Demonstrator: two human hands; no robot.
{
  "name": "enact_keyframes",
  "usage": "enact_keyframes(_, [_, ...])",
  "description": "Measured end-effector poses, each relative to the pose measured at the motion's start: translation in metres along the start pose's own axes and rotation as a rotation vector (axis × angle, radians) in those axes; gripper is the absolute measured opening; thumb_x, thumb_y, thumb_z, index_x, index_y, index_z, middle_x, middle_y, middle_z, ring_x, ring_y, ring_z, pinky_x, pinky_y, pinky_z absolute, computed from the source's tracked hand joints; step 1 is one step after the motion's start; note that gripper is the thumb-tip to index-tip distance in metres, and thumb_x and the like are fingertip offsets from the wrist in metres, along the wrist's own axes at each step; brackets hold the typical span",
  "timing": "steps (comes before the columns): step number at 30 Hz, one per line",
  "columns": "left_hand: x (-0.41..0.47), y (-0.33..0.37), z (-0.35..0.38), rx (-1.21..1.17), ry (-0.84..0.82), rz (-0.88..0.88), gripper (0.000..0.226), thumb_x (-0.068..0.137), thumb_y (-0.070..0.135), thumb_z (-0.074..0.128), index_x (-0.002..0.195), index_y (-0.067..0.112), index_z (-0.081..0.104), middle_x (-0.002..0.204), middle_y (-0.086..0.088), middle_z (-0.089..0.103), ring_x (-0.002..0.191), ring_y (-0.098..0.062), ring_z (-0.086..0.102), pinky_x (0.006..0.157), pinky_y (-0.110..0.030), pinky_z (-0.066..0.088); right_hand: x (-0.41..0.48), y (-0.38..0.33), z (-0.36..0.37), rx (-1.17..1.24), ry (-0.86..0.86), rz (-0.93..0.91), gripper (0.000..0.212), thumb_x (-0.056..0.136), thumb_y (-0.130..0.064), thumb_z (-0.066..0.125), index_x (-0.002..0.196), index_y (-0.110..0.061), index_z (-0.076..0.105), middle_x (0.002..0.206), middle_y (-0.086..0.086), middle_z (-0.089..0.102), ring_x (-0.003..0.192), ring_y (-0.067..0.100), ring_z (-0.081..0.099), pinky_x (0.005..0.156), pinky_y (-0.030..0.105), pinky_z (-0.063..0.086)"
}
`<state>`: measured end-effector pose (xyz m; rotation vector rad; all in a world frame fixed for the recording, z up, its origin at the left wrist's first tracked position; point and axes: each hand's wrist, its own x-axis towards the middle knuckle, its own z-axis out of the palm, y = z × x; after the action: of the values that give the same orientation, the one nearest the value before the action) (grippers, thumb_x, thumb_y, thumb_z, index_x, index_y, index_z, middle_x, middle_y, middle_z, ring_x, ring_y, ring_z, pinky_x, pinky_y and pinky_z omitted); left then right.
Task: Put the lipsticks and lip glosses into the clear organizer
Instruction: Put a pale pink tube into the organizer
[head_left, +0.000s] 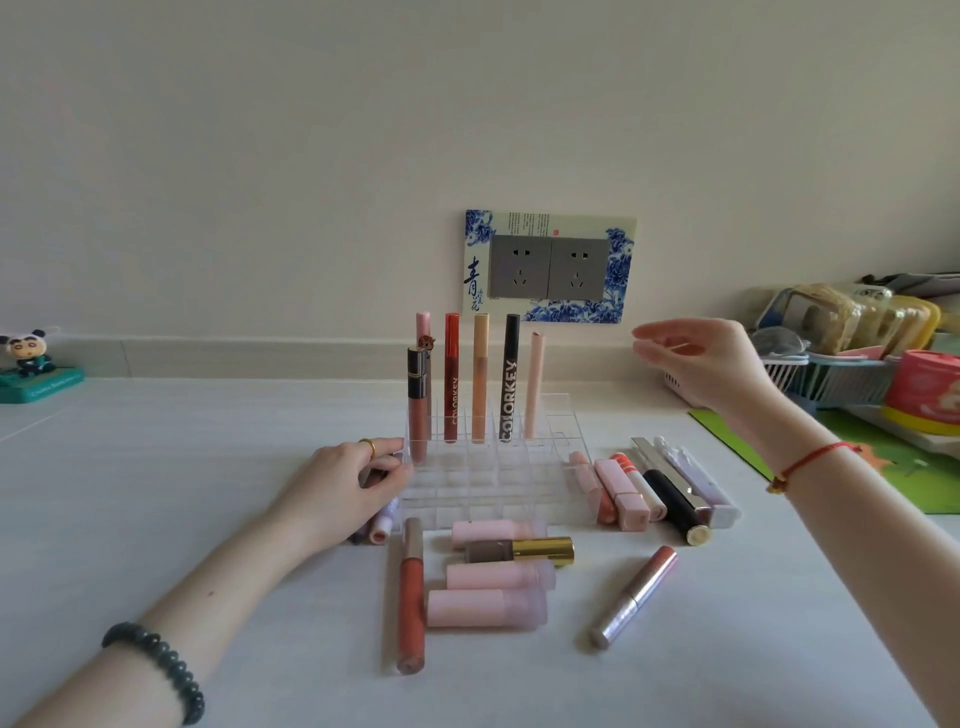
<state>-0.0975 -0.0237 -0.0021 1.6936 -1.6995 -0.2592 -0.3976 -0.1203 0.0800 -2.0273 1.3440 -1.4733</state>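
The clear organizer (519, 499) stands mid-table. Its back row holds several upright tubes: pink (423, 332), red (451, 374), tan (480, 374), black COLORKEY (509, 379) and pale pink (534, 384). A brown gloss (417, 415) stands one row in front. My left hand (353, 488) grips the organizer's left edge, over lilac tubes (384, 522). My right hand (696, 358) hovers empty, fingers apart, above and to the right. In front lie a long red gloss (411, 597), pink lipsticks (493, 605), a gold-capped tube (524, 551) and a silver gloss (636, 595). Several more tubes (649, 488) lie at the right.
A wall socket (550, 267) with a blue-and-white frame sits behind the organizer. At the far left stands a panda figurine (31, 364). On the right are a blue basket (831, 379) of packets, a red-and-yellow tin (924, 397) and a green mat (883, 462).
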Motion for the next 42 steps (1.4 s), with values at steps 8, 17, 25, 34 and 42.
enact_keyframes(8, [0.001, -0.003, 0.003, -0.016, 0.012, 0.001, 0.040, 0.088, 0.027, 0.053, 0.127, 0.019, 0.052, 0.091, 0.017, 0.063, 0.098, -0.015, 0.061, 0.079, -0.023, 0.045, -0.030, 0.058, -0.019, -0.408, -0.149, 0.188, 0.021, 0.077, -0.019, 0.069, 0.093, -0.006, 0.070, 0.079, 0.005, 0.062, 0.063, 0.009, 0.051, 0.061, 0.022, 0.041])
enact_keyframes(17, [0.003, -0.008, 0.007, -0.085, 0.008, -0.017, 0.036, 0.088, 0.023, 0.054, 0.122, 0.014, 0.055, 0.063, 0.021, 0.065, 0.083, -0.024, 0.063, 0.056, -0.003, 0.041, -0.045, 0.071, -0.014, -0.513, -0.212, 0.299, 0.027, 0.078, -0.034, 0.064, 0.083, -0.008, 0.072, 0.073, 0.004, 0.064, 0.071, 0.017, 0.054, 0.053, 0.021, 0.040])
enact_keyframes(25, [0.003, -0.008, 0.008, -0.133, 0.001, -0.040, 0.035, 0.087, 0.020, 0.056, 0.122, 0.015, 0.056, 0.048, 0.020, 0.061, 0.075, -0.019, 0.056, 0.050, -0.003, 0.041, -0.041, 0.074, -0.002, -0.642, -0.219, 0.364, 0.041, 0.081, -0.034, 0.059, 0.067, 0.004, 0.065, 0.058, 0.010, 0.057, 0.052, 0.015, 0.044, 0.042, 0.022, 0.034])
enact_keyframes(34, [0.002, -0.005, 0.006, -0.096, -0.004, -0.028, 0.038, 0.088, 0.021, 0.055, 0.125, 0.014, 0.053, 0.071, 0.014, 0.066, 0.081, -0.022, 0.062, 0.052, -0.004, 0.042, -0.037, 0.073, 0.003, -0.703, -0.214, 0.339, 0.045, 0.083, -0.027, 0.056, 0.048, -0.008, 0.036, 0.052, 0.004, 0.038, 0.049, 0.015, 0.034, 0.041, 0.025, 0.026])
enact_keyframes(42, [-0.002, 0.002, 0.002, -0.027, -0.008, -0.035, 0.040, 0.088, 0.024, 0.054, 0.127, 0.015, 0.052, 0.078, 0.019, 0.063, 0.078, -0.003, 0.059, 0.059, -0.004, 0.040, -0.035, 0.051, -0.016, -0.377, 0.070, 0.186, 0.046, 0.088, -0.025, 0.048, 0.054, 0.004, 0.057, 0.047, 0.010, 0.051, 0.045, 0.016, 0.040, 0.045, 0.023, 0.029])
